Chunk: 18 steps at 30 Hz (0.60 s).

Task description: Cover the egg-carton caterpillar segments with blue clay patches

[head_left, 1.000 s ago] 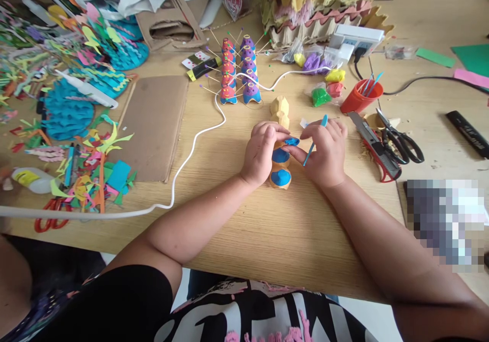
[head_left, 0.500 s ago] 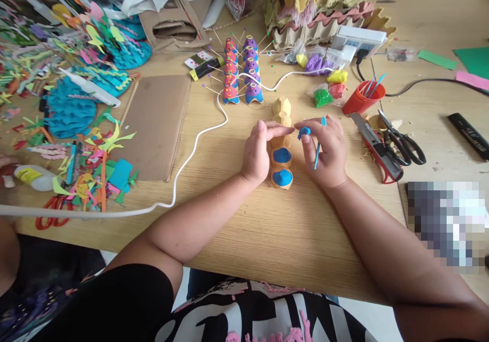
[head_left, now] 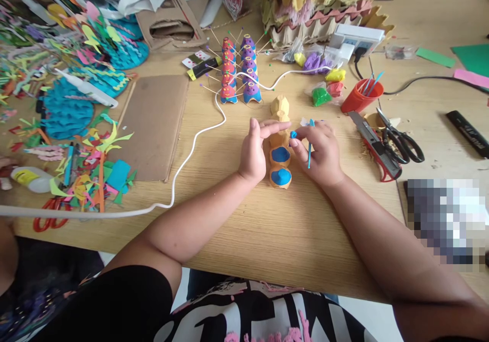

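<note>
In the head view, your left hand is spread wide, fingers reaching over the yellow carton strip on the table between your hands. Your right hand pinches a blue clay lump and holds a blue tool. Blue clay fills the strip's two nearest cups.

Wooden table with carton strip, cardboard

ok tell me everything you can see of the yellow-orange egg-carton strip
The egg-carton strip, a joined row of knobbly cups, looks like molded pulp. It lies on the table, running away from the person. Its two nearest cups carry blue, clay-like patches; the visible farther part is yellow-orange. The left hand's extended fingers partly hide its middle; whether they touch it is unclear.
</note>
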Motion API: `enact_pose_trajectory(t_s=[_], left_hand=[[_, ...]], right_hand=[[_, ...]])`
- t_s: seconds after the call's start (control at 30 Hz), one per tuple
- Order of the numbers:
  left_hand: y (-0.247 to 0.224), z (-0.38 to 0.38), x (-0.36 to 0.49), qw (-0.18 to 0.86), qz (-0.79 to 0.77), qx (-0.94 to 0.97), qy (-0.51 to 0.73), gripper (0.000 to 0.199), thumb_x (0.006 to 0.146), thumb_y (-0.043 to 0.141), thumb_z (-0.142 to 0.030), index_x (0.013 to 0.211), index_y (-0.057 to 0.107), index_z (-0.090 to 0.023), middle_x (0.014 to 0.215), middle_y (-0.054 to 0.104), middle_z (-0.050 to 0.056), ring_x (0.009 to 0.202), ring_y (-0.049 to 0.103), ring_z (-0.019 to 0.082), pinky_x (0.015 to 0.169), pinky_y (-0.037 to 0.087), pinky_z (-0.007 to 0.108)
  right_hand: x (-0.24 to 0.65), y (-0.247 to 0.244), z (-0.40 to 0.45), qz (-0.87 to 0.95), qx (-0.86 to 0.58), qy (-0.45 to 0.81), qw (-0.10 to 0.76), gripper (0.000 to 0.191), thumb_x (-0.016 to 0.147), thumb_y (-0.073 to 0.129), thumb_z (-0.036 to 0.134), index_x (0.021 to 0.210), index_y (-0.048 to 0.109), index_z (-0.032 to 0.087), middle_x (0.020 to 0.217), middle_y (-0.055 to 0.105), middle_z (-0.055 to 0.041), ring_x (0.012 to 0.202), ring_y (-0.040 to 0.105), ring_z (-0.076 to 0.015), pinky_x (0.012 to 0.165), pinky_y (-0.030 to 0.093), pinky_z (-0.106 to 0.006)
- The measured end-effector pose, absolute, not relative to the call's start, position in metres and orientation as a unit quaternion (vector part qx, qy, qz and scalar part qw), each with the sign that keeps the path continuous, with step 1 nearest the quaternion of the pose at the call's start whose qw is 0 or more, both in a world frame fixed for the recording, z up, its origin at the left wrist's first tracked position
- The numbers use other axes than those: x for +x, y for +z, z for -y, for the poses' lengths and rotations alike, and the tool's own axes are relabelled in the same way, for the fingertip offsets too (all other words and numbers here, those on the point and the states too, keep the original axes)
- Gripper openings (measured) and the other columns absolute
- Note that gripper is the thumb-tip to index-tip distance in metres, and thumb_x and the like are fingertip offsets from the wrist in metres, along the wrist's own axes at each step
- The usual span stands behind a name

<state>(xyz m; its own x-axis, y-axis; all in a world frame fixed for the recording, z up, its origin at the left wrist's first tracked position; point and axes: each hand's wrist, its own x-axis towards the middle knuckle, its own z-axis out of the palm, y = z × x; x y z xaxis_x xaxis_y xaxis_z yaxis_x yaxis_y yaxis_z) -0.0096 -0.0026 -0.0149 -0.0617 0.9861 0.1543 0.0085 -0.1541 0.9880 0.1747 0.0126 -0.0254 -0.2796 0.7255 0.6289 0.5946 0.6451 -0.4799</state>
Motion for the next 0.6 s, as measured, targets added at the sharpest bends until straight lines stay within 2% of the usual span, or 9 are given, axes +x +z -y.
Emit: enact_pose_trajectory(t_s=[0.17,0.4,0.6], left_hand=[[-0.0127,0.0054,-0.0081,0.442,-0.44,0.559,0.547,0.096,0.108,0.012,-0.088,0.117,0.09,-0.033,0.134,0.079,0.006,0.146,0.069,0.029,0.134,0.051,0.051],[-0.0134,0.0068,-0.008,0.407,-0.423,0.603,0.54,0.095,0.102,0.018,-0.096,0.117,0.091,-0.038,0.136,0.08,0.005,0.155,0.061,0.031,0.143,0.04,0.055],[-0.0133,0.0061,-0.0077,0.42,-0.404,0.597,0.552,0.095,0.102,0.02,-0.095,0.116,0.091,-0.034,0.138,0.08,0.008,0.154,0.062,0.033,0.142,0.041,0.055]], right_hand=[[0.1718,-0.0223,-0.0093,0.806,-0.402,0.074,0.429,0.051,0.115,0.043,0.065,0.105,0.075,0.027,0.084,0.075,-0.0055,0.089,0.069,-0.0276,0.103,0.05,-0.05],[0.1737,-0.0186,-0.0103,0.745,-0.443,0.115,0.485,0.057,0.107,0.056,0.079,0.092,0.072,0.026,0.082,0.076,-0.0044,0.081,0.069,-0.0247,0.089,0.056,-0.045],[0.1734,-0.0193,-0.014,0.693,-0.449,0.18,0.535,0.054,0.106,0.06,0.077,0.093,0.069,0.025,0.084,0.074,-0.0031,0.08,0.069,-0.0219,0.08,0.058,-0.04]])
